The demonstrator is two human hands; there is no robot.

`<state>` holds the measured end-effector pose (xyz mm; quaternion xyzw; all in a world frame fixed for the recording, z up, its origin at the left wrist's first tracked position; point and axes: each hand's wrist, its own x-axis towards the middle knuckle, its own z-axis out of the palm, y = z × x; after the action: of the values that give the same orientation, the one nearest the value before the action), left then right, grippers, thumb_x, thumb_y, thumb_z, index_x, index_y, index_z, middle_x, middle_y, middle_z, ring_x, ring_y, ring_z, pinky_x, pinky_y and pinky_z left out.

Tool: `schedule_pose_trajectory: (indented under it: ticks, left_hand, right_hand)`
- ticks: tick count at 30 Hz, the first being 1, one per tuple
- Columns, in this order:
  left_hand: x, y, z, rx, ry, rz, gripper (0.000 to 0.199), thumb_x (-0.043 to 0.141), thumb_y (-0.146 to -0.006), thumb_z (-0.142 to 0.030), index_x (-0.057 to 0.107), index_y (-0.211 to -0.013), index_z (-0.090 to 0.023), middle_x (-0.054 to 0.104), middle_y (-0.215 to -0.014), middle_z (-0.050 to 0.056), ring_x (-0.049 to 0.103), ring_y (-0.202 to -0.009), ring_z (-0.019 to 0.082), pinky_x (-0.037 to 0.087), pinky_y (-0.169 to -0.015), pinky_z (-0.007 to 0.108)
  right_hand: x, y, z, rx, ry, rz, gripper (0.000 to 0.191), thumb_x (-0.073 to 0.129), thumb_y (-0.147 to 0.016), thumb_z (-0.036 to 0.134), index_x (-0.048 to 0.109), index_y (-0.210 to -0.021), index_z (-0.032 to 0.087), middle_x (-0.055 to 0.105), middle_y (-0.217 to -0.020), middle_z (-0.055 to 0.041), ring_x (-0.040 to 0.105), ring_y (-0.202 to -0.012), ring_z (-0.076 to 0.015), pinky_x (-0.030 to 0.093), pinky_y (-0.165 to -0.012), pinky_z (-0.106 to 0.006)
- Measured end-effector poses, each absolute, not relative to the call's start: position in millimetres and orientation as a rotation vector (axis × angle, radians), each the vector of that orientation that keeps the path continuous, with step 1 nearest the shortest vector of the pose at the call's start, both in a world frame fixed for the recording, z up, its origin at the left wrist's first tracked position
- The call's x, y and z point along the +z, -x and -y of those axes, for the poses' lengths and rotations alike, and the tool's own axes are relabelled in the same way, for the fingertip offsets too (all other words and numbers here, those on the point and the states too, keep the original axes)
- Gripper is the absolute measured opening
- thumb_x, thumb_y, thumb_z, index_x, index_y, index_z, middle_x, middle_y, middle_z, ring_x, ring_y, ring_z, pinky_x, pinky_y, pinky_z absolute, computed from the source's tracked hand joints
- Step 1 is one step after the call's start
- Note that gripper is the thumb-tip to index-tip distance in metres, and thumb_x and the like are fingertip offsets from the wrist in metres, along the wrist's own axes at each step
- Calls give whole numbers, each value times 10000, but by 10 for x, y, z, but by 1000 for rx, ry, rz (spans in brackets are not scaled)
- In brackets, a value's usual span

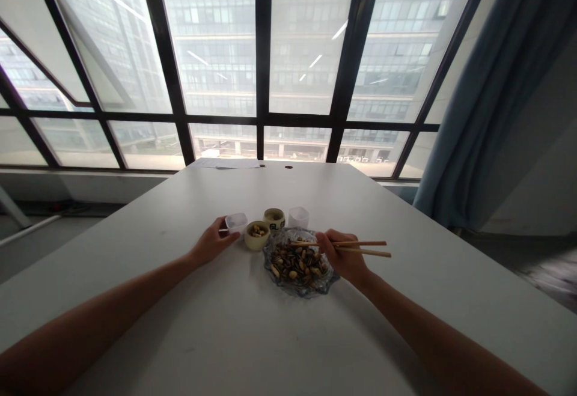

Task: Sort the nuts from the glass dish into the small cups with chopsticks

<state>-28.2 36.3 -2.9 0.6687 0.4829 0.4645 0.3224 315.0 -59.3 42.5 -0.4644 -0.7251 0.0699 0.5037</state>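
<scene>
My right hand (341, 253) is closed around a pair of wooden chopsticks (366, 243), their tips over the glass bowl (305, 292). Mixed seeds and nuts (298, 265) fill that bowl. My left hand (213, 241) grips a small white plastic cup (236, 223) at its left side. Just right of this cup stands a cream ceramic cup (256, 242) with nuts inside. Behind it is a second ceramic cup (274, 218) with dark markings, its contents hard to make out. Another white plastic cup (298, 217) stands behind the bowl.
Everything stands on a white table (189, 330). Sheets of paper (228, 163) and a small dark round object (288, 167) lie at its far edge. Dark-framed windows (264, 53) rise beyond, and a blue curtain (478, 107) hangs on the right.
</scene>
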Motion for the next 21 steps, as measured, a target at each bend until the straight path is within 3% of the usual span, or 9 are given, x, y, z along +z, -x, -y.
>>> schedule_pose_trajectory:
  ticks: [21]
  left_hand:
    - [-98, 308, -430, 1188, -1802, -1281, 706, 756, -684, -549, 544, -1214, -133, 688, -1167, 156, 707, -991, 268, 572, -893, 427]
  right_hand:
    - [389, -3172, 563, 266, 1096, 1805, 469, 496, -969, 481, 587, -601, 204, 649, -522, -31, 575, -443, -139, 430, -466, -249]
